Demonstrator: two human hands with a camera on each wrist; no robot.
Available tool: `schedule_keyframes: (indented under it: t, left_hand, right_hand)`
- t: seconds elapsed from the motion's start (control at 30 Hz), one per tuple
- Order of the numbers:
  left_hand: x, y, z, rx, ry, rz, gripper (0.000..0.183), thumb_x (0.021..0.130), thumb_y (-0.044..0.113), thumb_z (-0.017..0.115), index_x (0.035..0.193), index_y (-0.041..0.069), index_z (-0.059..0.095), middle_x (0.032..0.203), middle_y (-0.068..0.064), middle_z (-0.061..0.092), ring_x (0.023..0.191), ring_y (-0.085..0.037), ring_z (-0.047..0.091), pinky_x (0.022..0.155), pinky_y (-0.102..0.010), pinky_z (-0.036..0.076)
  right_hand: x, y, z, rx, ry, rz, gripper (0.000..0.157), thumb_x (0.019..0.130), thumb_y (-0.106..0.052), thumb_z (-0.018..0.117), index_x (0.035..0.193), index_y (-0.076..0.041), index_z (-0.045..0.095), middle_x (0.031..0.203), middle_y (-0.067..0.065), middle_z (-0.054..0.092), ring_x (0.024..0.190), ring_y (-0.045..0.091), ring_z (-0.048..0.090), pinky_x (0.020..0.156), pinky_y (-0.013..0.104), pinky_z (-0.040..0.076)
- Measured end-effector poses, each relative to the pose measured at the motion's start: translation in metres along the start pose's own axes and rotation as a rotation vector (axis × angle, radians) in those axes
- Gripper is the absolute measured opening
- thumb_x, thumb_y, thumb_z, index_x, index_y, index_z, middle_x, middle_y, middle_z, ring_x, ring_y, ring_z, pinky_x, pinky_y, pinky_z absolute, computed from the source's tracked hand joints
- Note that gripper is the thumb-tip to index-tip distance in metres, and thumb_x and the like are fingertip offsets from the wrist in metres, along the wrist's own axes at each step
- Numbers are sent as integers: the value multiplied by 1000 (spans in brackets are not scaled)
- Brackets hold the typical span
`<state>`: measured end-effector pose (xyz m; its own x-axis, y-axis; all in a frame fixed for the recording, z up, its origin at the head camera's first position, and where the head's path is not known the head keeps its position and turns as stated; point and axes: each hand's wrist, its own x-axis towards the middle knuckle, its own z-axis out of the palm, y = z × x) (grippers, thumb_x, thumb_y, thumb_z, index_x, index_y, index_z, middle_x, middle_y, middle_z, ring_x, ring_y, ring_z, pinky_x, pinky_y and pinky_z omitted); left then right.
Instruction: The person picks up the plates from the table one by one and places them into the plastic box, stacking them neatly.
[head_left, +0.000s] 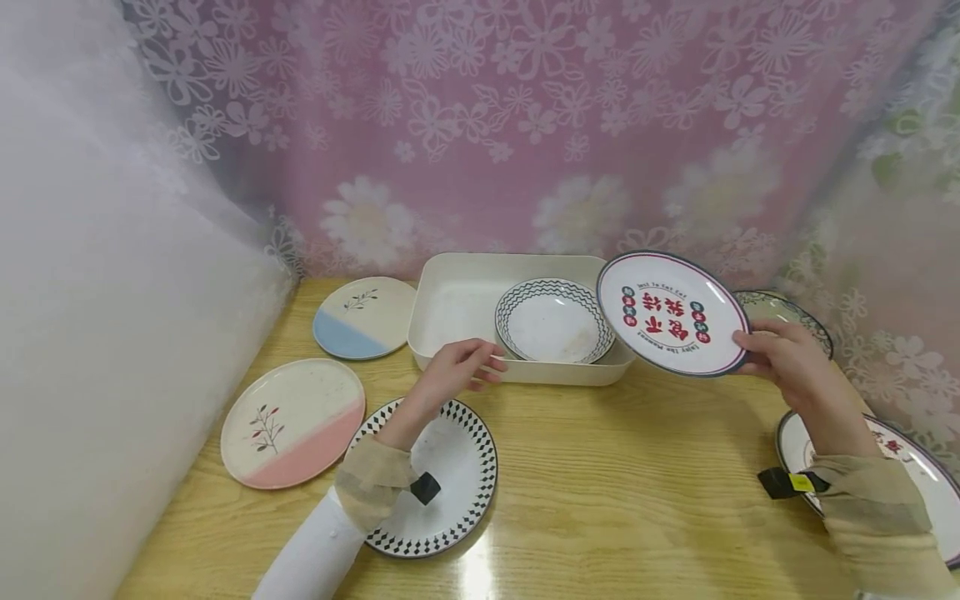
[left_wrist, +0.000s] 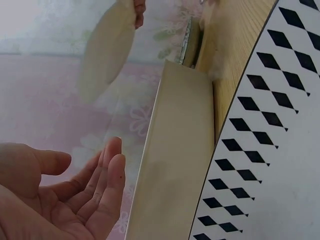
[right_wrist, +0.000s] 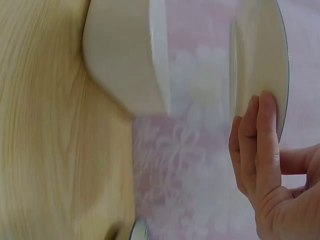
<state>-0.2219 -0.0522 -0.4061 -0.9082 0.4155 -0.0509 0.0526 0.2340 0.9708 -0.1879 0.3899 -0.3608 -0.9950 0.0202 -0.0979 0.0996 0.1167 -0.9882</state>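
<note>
My right hand (head_left: 787, 362) pinches the right rim of a white plate (head_left: 660, 354) with red characters and a dark blue edge. The plate is held in the air, tilted, beside the right end of a cream rectangular bin (head_left: 457, 308). In the right wrist view the fingers (right_wrist: 267, 135) lie along the plate's underside, the thumb on its other face. Inside the bin sits a bowl (head_left: 551, 325) with a wavy black rim pattern. My left hand (head_left: 457, 371) hovers at the bin's front wall, fingers loosely bent and holding nothing; contact with the wall cannot be told.
Under the left forearm lies a plate with black diamonds (head_left: 457, 467). At the left are a pink-and-cream plate (head_left: 292, 425) and a blue-and-cream plate (head_left: 360, 321). A green-patterned dish (head_left: 780, 308) and a red-flowered plate (head_left: 922, 475) lie at the right. Floral curtains surround the table.
</note>
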Motion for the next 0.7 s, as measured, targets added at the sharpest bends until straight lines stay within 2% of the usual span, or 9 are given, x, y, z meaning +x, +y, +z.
schedule_keyframes:
  t: [0.1,0.13,0.17,0.4,0.57,0.7]
  left_hand:
    - [0,1,2,-25,0,-5,42,111,31,43,129,-1,64,116,-16,72,101,-27,72,91,-48,58]
    - [0,1,3,-33,0,-6,43,111,31,43,129,-2,63,116,-17,72,101,-27,72,91,-50,58]
    - [0,2,4,-40,0,-7,44,111,31,43,129,-3,63,116,-17,72,101,-28,72,92,-51,57]
    - [-1,4,6,-83,-14,-33,47,111,36,40,127,-2,63,115,-17,71,100,-26,72,89,-46,60]
    - [-5,5,6,-121,5,-90,54,111,42,37,127,-2,63,105,-15,70,86,-20,72,82,-37,61]
    - [-11,0,3,-95,5,-110,53,110,41,39,123,-4,66,95,-11,69,76,-14,67,72,-27,59]
  right_hand:
    - [0,-6,21,-75,-48,-27,41,106,-8,52,134,20,39,79,-7,71,67,7,69,61,19,58]
    - [0,-8,28,-104,-67,-28,47,106,-8,51,139,21,34,80,-8,71,68,7,69,61,19,58]
    - [-1,-10,35,-138,-85,-26,56,107,-9,50,142,25,22,81,-9,71,68,7,69,62,20,58]
    - [-8,-12,76,-255,-222,-29,51,108,-15,48,142,18,30,82,-11,71,73,7,68,67,25,59]
    - [-12,-2,98,-265,-314,8,46,107,-17,50,138,14,36,87,-4,70,77,9,68,68,28,59]
    - [-13,7,109,-258,-362,25,43,106,-16,52,136,12,39,89,3,70,75,13,68,67,31,59]
